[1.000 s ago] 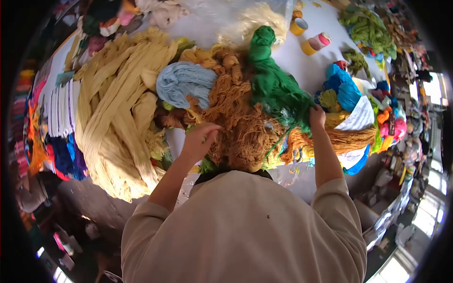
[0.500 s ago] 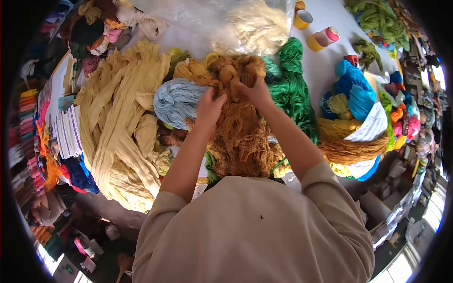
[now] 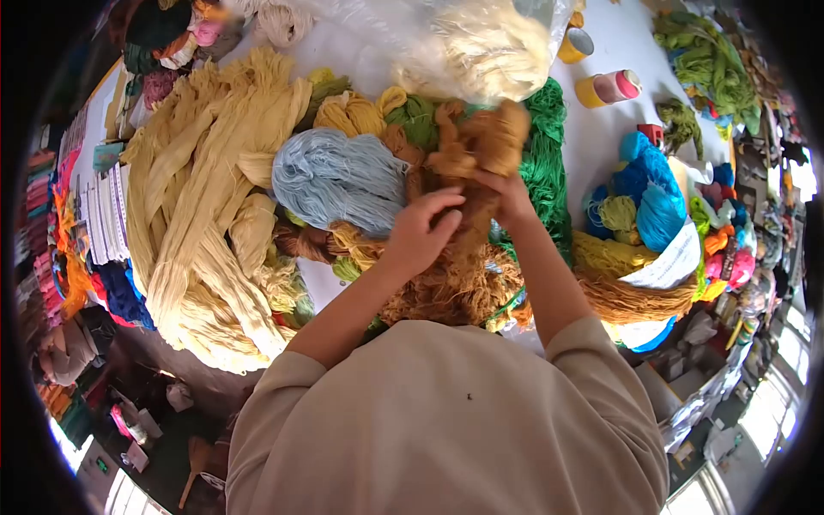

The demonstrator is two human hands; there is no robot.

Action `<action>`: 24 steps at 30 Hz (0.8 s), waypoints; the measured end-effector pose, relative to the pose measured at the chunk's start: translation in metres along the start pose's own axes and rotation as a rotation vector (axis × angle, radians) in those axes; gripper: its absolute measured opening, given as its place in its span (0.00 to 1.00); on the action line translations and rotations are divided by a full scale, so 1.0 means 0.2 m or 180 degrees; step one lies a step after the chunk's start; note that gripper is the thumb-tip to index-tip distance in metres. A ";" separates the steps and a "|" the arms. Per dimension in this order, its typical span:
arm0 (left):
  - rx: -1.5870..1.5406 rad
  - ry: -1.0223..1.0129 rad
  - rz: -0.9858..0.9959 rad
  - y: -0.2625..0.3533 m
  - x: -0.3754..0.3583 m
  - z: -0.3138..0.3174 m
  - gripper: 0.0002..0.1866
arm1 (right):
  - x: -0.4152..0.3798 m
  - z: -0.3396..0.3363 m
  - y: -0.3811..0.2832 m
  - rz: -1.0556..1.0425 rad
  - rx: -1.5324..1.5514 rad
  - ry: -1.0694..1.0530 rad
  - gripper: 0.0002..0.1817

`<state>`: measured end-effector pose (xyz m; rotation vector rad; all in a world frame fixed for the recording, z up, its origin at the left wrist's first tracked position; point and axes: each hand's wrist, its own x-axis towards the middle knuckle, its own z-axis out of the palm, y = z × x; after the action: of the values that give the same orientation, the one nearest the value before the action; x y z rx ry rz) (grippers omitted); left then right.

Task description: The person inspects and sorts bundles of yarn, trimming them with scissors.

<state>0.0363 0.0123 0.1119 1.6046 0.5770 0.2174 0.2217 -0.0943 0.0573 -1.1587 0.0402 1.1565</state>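
A bundle of brown yarn [image 3: 468, 227] lies in front of me, its frayed lower part against my shirt. My right hand [image 3: 510, 199] is closed on the upper part, where a twisted brown skein [image 3: 498, 142] is smeared by motion. My left hand [image 3: 425, 230] rests at the near-left side of the bundle, thumb and fingers apart. Just left of that hand sits a light blue skein [image 3: 339, 180]. A green skein [image 3: 545, 154] runs along the right side of the brown yarn. Behind are a mustard skein [image 3: 350, 113] and an olive green one [image 3: 416, 122].
Long cream hanks [image 3: 210, 197] cover the left of the white table. Pale yarn in clear plastic [image 3: 493, 47] lies at the back. Yarn cones [image 3: 608, 88] and a pile of bright blue yarn [image 3: 652, 184] are on the right.
My right hand has moved right and slightly nearer, pulling the brown skein's top rightward. My left hand has come nearer and right, fingers now spread. More of the light blue and olive skeins shows.
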 end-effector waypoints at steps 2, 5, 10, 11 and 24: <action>-0.0247 0.0723 -0.0621 -0.04 -0.03 -0.02 0.19 | -0.18 -0.09 -0.01 -0.0002 0.0559 0.0127 0.33; -0.0516 0.0907 -0.0543 -0.23 0.04 -0.04 0.27 | -0.32 -0.23 0.04 0.0156 0.1156 0.0332 0.34; 0.1672 0.0392 -0.0742 -0.08 0.19 -0.04 0.27 | -0.40 -0.33 0.11 0.0017 0.1539 0.0593 0.33; 0.2260 0.0155 -0.0916 -0.06 0.21 -0.05 0.26 | -0.40 -0.37 0.14 -0.0069 0.1538 0.0711 0.33; -0.0570 0.1929 0.0003 -0.09 -0.43 -0.22 0.09 | -0.71 -0.37 0.05 -0.0637 0.1255 -0.0016 0.33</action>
<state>-0.0615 0.0094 0.1173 1.3551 0.9882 0.7500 0.1850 -0.2459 0.0958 -0.7905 0.1394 0.9230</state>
